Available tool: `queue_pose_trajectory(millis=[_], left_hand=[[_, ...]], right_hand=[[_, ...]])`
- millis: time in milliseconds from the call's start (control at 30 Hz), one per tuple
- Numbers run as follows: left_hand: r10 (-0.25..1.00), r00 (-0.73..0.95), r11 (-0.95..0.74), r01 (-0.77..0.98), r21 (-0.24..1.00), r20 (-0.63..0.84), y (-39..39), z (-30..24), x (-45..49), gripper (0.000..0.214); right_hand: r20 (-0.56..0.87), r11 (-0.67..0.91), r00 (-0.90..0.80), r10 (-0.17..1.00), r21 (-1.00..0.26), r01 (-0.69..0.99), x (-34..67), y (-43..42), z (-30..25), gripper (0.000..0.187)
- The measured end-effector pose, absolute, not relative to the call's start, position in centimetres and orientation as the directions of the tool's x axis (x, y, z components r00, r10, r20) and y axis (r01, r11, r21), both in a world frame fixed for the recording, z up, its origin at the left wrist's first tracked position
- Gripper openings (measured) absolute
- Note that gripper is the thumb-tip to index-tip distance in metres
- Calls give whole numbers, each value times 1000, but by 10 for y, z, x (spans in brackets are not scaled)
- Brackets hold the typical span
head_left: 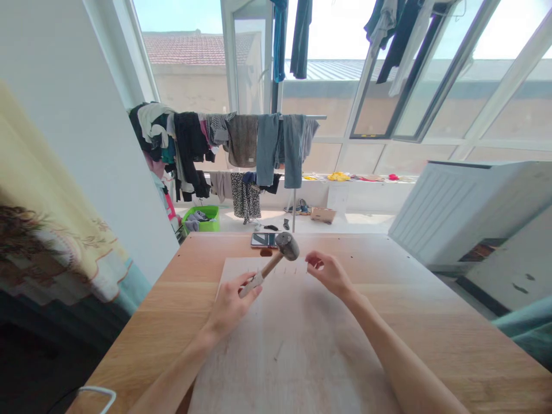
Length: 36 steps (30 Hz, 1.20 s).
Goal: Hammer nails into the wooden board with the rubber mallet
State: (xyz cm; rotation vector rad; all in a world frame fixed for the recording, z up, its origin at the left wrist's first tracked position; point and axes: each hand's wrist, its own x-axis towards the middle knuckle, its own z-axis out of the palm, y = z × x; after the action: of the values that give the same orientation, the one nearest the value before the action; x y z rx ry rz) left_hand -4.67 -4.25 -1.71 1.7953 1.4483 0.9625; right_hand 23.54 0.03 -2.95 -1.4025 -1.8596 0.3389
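Observation:
My left hand is wrapped round the pale lower part of a mallet's handle. The mallet tilts up and to the right, its dark, rounded head above the far part of a pale wooden board. Thin nails stand upright in a row near the board's far edge. At the right end of that row, my right hand is curled, thumb and fingertips pinched at what looks like another thin nail. Nearer to me, a small loose nail lies on the board.
The board lies on a wooden table. A phone and a small brown oval spot are near the far edge. Beyond stand a laundry rack with clothes and a green basket. A white cable is at lower left.

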Motion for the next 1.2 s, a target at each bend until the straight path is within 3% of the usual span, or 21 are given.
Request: queue_pose_trajectory(millis=[300, 667, 967, 1133, 1200], left_hand=[[984, 122, -172, 514, 840, 127, -44, -16, -46, 46], [970, 176, -234, 507, 830, 166, -44, -19, -46, 40], [967, 204, -240, 541, 806, 150, -44, -12, -28, 39], [952, 257, -285, 528, 800, 169, -42, -4, -14, 37], [950, 273, -282, 547, 789, 150, -40, -6, -10, 37]], right_hand=[[392, 320, -47, 919, -671, 669, 257, 15, -73, 15], [374, 337, -101, 922, -646, 685, 246, 3, -54, 14], [378, 322, -71, 923, -659, 680, 242, 0, -48, 36], [368, 300, -56, 928, -649, 699, 244, 0, -47, 23], [363, 290, -49, 931, -649, 703, 245, -1, -47, 31]])
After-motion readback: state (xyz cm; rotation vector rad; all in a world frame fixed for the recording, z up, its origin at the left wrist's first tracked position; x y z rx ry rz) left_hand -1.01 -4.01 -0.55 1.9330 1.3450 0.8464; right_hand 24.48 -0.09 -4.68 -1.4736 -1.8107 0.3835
